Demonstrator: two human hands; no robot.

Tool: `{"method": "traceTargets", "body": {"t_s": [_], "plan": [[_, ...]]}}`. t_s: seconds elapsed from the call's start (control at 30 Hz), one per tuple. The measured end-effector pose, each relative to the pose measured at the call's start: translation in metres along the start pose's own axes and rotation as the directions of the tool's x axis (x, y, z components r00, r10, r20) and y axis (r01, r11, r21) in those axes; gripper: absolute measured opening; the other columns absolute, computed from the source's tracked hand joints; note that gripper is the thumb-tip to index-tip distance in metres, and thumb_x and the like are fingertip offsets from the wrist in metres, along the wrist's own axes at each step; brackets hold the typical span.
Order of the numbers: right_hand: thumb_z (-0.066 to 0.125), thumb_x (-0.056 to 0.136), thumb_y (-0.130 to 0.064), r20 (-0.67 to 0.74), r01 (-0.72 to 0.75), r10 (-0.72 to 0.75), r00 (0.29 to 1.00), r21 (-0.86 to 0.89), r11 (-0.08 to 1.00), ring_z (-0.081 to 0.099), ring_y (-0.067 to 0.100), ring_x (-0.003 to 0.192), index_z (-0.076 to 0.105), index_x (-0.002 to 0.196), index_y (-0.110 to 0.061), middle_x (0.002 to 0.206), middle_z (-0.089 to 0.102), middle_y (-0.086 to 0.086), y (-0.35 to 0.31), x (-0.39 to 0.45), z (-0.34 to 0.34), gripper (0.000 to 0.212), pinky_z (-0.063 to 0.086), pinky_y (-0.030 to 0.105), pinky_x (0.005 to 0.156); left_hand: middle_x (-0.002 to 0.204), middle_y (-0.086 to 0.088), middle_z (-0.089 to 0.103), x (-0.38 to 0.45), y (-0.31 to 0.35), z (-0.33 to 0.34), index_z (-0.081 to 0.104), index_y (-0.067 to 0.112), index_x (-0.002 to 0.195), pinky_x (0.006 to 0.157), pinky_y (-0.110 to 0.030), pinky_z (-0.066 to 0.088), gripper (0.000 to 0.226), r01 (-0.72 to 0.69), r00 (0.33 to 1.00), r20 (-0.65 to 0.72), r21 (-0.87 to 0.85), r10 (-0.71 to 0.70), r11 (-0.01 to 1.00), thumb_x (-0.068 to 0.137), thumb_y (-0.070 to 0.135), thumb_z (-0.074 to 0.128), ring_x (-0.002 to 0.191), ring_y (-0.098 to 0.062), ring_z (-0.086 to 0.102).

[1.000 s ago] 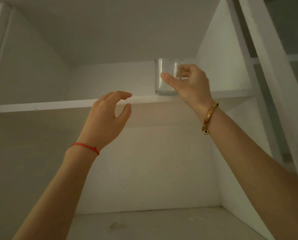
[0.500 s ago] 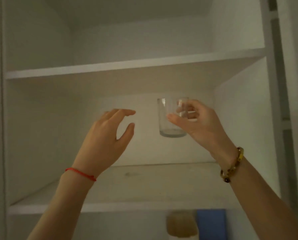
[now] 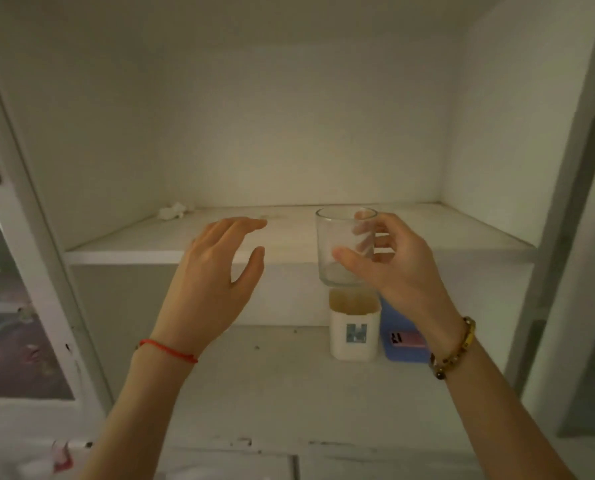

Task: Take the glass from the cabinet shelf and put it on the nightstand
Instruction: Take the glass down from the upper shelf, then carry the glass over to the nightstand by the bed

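Right hand (image 3: 398, 263) gripping, left hand (image 3: 216, 271) spread.

White cabinet shelf (image 3: 126, 249) bears crumpled paper (image 3: 173, 211); lower shelf (image 3: 254, 375) holds a white container (image 3: 355, 336).

1. Dim, yellowish light fills the cabinet (image 3: 289, 126); the back wall is brightest at its middle.
2. Corners fall into shadow.
3. Soft overall (edges smear), with the side frames bowing outward.

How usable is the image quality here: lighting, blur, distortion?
Head view: dim, yellowish light; cabinet frame bows from wide-angle distortion; the glass in the right hand stays legible, though its label-bearing neighbour, the white container, is soft.
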State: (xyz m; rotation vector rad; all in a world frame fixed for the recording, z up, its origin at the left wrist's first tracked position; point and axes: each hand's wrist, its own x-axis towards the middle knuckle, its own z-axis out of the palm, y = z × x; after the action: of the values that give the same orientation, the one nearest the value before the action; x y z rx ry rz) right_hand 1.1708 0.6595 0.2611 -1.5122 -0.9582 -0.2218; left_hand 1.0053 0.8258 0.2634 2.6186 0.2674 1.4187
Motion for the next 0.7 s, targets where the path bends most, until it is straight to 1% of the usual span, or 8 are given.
{"method": "traceTargets", "body": {"t_s": [0.07,0.1,0.17,0.3,0.37,0.47,0.6,0.7], "plan": [[0.082,0.069,-0.034,0.018,-0.028,0.028,0.999,0.008,1.0,0.065,0.014,0.093,0.062,0.108,-0.019,0.112,0.065,-0.01,0.009,-0.018,0.005,0.047,0.057,0.023,0.072,0.125,0.004,0.062,-0.02,-0.001,0.004,0.059,0.017,0.126,0.102,-0.034,0.044,0.033,0.036,0.999,0.024,-0.012,-0.035,0.999,0.094,0.024,0.053,0.121,-0.015,0.053],[0.082,0.069,-0.033,0.027,-0.035,0.034,0.999,0.011,0.999,0.064,0.014,0.094,0.062,0.112,-0.019,0.112,0.065,-0.008,0.013,-0.026,0.007,0.049,0.056,0.021,0.073,0.125,0.003,0.062,-0.029,-0.002,0.006,0.059,0.017,0.126,0.103,-0.033,0.043,0.034,0.057,0.998,0.038,-0.017,-0.056,0.998,0.094,0.024,0.053,0.121,-0.015,0.053],[0.083,0.07,-0.03,0.045,-0.043,0.043,0.998,0.005,0.999,0.063,0.014,0.096,0.06,0.119,-0.018,0.112,0.065,-0.004,0.022,-0.043,0.01,0.055,0.054,0.019,0.076,0.125,0.001,0.062,-0.049,-0.005,0.01,0.059,0.015,0.127,0.102,-0.032,0.043,0.034,0.095,0.994,0.065,-0.019,-0.094,0.995,0.094,0.023,0.053,0.119,-0.016,0.054],[0.082,0.072,-0.03,0.088,-0.095,0.093,0.992,0.016,0.995,0.064,0.012,0.096,0.058,0.124,-0.019,0.108,0.065,-0.001,0.041,-0.077,0.017,0.059,0.052,0.018,0.079,0.124,0.001,0.062,-0.091,-0.01,0.016,0.059,0.015,0.126,0.101,-0.033,0.045,0.033,0.174,0.978,0.122,-0.025,-0.169,0.985,0.094,0.021,0.055,0.118,-0.017,0.056],[0.081,0.071,-0.032,0.108,-0.115,0.113,0.988,0.015,0.993,0.064,0.01,0.096,0.058,0.124,-0.02,0.107,0.066,0.0,0.05,-0.093,0.022,0.059,0.051,0.015,0.078,0.124,0.001,0.062,-0.112,-0.015,0.02,0.059,0.015,0.126,0.101,-0.036,0.045,0.033,0.215,0.966,0.155,-0.022,-0.209,0.976,0.094,0.02,0.055,0.118,-0.017,0.056],[0.082,0.07,-0.035,0.14,-0.146,0.145,0.98,-0.002,0.989,0.062,0.006,0.095,0.058,0.123,-0.023,0.11,0.065,-0.003,0.061,-0.113,0.03,0.059,0.048,0.01,0.076,0.124,0.0,0.061,-0.143,-0.022,0.025,0.058,0.016,0.127,0.101,-0.034,0.046,0.034,0.281,0.937,0.21,0.016,-0.278,0.959,0.094,0.024,0.052,0.117,-0.018,0.056],[0.082,0.069,-0.035,0.178,-0.185,0.185,0.967,-0.017,0.983,0.062,0.008,0.099,0.057,0.122,-0.024,0.115,0.064,-0.005,0.076,-0.139,0.042,0.06,0.049,0.01,0.077,0.126,-0.001,0.061,-0.18,-0.03,0.032,0.057,0.016,0.128,0.101,-0.037,0.047,0.035,0.353,0.899,0.262,0.041,-0.351,0.935,0.094,0.024,0.053,0.118,-0.019,0.056],[0.084,0.07,-0.029,0.188,-0.204,0.207,0.96,-0.033,0.978,0.062,0.008,0.099,0.056,0.122,-0.021,0.116,0.063,-0.005,0.086,-0.158,0.049,0.059,0.049,0.01,0.078,0.127,-0.001,0.06,-0.202,-0.032,0.037,0.057,0.017,0.128,0.102,-0.041,0.046,0.035,0.409,0.871,0.274,0.059,-0.409,0.911,0.094,0.024,0.053,0.119,-0.019,0.055]]}}
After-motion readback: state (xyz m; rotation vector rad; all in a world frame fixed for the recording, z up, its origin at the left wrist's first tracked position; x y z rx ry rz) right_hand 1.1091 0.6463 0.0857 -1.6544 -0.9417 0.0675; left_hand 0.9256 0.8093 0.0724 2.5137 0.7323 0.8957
